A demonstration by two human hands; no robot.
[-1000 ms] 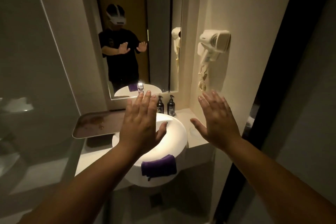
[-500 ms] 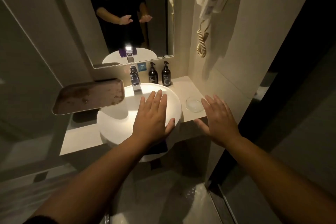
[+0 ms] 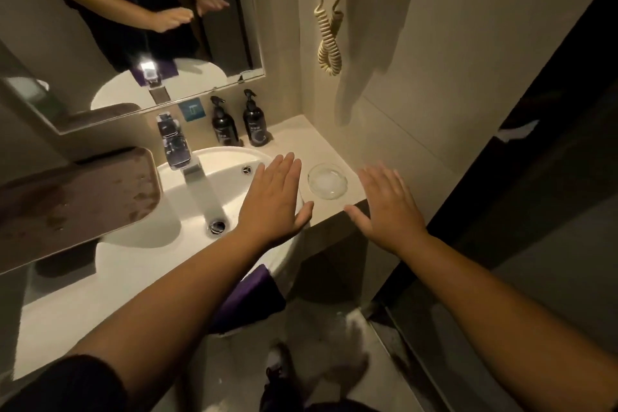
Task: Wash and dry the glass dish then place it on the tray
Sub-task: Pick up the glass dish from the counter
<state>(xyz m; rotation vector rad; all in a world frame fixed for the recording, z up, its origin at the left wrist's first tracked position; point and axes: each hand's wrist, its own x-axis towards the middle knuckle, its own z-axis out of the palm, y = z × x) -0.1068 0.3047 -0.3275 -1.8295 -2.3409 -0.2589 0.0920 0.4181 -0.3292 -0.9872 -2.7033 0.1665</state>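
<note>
A small round glass dish (image 3: 327, 181) sits on the pale counter right of the white basin (image 3: 147, 237). My left hand (image 3: 272, 199) hovers flat over the basin's right rim, fingers spread, holding nothing, just left of the dish. My right hand (image 3: 389, 207) hovers flat over the counter's front edge, just right of the dish, also empty. A brown tray (image 3: 73, 201) with wet marks rests at the left, overlapping the basin's rim. A purple cloth (image 3: 249, 299) hangs over the basin's front, partly hidden by my left forearm.
A chrome tap (image 3: 177, 150) stands behind the basin; the drain (image 3: 217, 227) is open. Two dark pump bottles (image 3: 239, 124) stand against the back wall. A mirror (image 3: 140, 27) hangs above. A coiled hairdryer cord (image 3: 329, 40) dangles on the right wall. A dark doorway lies right.
The view has tilted down and come closer to the sink. Both hands have lowered from raised in front of me to either side of the glass dish, which has come into view.
</note>
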